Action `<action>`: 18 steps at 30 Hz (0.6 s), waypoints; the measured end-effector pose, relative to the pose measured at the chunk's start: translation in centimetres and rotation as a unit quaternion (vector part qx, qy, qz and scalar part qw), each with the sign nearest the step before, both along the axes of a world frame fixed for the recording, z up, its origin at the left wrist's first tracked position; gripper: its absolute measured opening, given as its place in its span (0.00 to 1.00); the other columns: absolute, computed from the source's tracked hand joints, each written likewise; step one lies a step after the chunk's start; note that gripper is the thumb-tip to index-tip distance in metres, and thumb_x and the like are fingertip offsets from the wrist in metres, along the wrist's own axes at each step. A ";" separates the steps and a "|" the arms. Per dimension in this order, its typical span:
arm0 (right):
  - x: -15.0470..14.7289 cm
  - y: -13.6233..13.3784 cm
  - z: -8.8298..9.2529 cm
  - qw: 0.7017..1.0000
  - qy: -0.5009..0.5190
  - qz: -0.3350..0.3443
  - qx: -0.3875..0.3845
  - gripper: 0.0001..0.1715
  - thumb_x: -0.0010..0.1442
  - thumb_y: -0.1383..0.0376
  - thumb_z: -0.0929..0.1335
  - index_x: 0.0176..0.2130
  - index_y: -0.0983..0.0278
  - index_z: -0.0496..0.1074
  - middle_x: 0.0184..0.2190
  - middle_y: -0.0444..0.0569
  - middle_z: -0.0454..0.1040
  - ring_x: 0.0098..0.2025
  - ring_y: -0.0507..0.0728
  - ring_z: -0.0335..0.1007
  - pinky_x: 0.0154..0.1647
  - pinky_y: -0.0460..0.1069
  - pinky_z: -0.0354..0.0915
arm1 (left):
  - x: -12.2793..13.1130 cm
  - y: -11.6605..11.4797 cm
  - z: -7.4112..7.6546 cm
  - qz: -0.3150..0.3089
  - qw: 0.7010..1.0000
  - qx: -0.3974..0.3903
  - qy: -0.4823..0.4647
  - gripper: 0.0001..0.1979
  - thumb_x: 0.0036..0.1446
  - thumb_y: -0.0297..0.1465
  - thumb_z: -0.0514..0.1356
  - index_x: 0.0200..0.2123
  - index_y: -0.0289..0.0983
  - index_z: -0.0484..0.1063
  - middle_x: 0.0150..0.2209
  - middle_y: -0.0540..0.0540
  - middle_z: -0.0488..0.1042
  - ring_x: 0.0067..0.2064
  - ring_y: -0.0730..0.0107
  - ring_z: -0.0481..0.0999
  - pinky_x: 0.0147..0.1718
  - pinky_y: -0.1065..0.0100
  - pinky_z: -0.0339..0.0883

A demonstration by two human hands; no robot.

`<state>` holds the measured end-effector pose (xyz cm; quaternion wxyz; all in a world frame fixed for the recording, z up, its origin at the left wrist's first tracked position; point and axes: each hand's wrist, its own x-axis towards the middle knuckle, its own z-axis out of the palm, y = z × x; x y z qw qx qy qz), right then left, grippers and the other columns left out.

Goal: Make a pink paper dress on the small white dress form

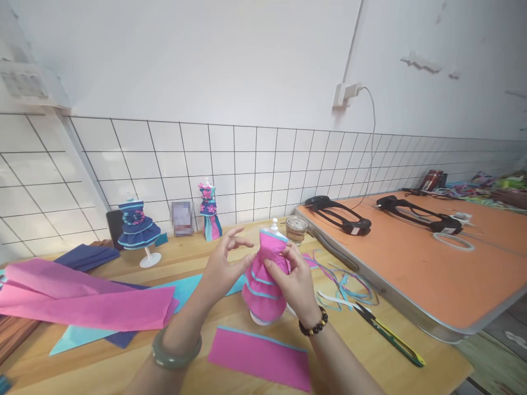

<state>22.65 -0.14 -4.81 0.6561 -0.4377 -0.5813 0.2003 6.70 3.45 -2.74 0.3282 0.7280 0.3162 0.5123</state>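
Note:
A small mannequin in a pink tiered dress [264, 299] with light blue trim stands upright on the wooden table. My right hand [297, 278] pinches the dress at its waist, thumb in front. On the other side, my left hand [224, 266] has its fingers spread, its thumb close to the dress's left side; whether it touches is unclear. A pink strip [261, 359] with a light blue edge lies flat in front of the mannequin.
Pink sheets [102, 302] lie at the left. Behind stand a blue-dressed mannequin [138, 227] and a multicoloured one [211, 211]. Right of my hands are a glass [296, 230], coloured scraps [349, 285], yellow-green snips [391, 336] and an orange board [415, 269] bearing black headsets.

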 end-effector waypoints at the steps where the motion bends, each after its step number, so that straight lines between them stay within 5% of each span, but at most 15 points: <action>1: -0.1 0.1 -0.1 1.000 0.001 -0.027 0.000 0.07 0.53 0.62 0.70 0.33 0.62 0.70 0.40 0.50 0.67 0.46 0.60 0.65 0.47 0.55 0.62 | 0.2 -0.1 0.0 0.038 0.998 0.034 0.021 0.17 0.54 0.32 0.61 0.47 0.41 0.66 0.37 0.47 0.74 0.45 0.63 0.72 0.49 0.58 0.60; 3: -0.3 0.2 -0.3 0.997 -0.007 -0.073 0.003 0.07 0.53 0.62 0.70 0.33 0.63 0.69 0.37 0.49 0.67 0.43 0.59 0.65 0.46 0.55 0.62 | 0.8 -0.6 0.1 0.076 0.989 0.102 0.069 0.03 0.55 0.32 0.60 0.34 0.40 0.70 0.34 0.47 0.74 0.42 0.63 0.72 0.44 0.60 0.62; 5: -0.5 0.3 -0.6 0.995 -0.014 -0.094 0.007 0.07 0.54 0.62 0.69 0.34 0.62 0.68 0.35 0.48 0.67 0.40 0.58 0.65 0.43 0.54 0.63 | 1.5 -1.0 0.0 0.063 0.983 0.137 0.109 0.03 0.55 0.32 0.59 0.30 0.40 0.70 0.33 0.47 0.74 0.41 0.63 0.71 0.43 0.61 0.63; 8: -0.9 0.4 -1.2 0.996 -0.015 -0.088 0.014 0.08 0.56 0.63 0.67 0.38 0.61 0.66 0.35 0.47 0.68 0.39 0.57 0.65 0.41 0.53 0.64 | 2.2 -1.5 -0.1 0.067 0.985 0.108 0.119 0.05 0.54 0.32 0.60 0.35 0.39 0.70 0.37 0.46 0.75 0.44 0.62 0.71 0.44 0.61 0.63; 18: -1.4 -0.8 -0.9 0.991 -0.108 -0.059 0.059 0.11 0.57 0.66 0.65 0.42 0.60 0.69 0.48 0.54 0.67 0.55 0.61 0.60 0.55 0.60 0.58 | 1.4 -0.6 0.0 0.034 0.995 -0.035 0.089 0.18 0.53 0.39 0.61 0.47 0.40 0.69 0.49 0.45 0.72 0.53 0.59 0.68 0.52 0.59 0.59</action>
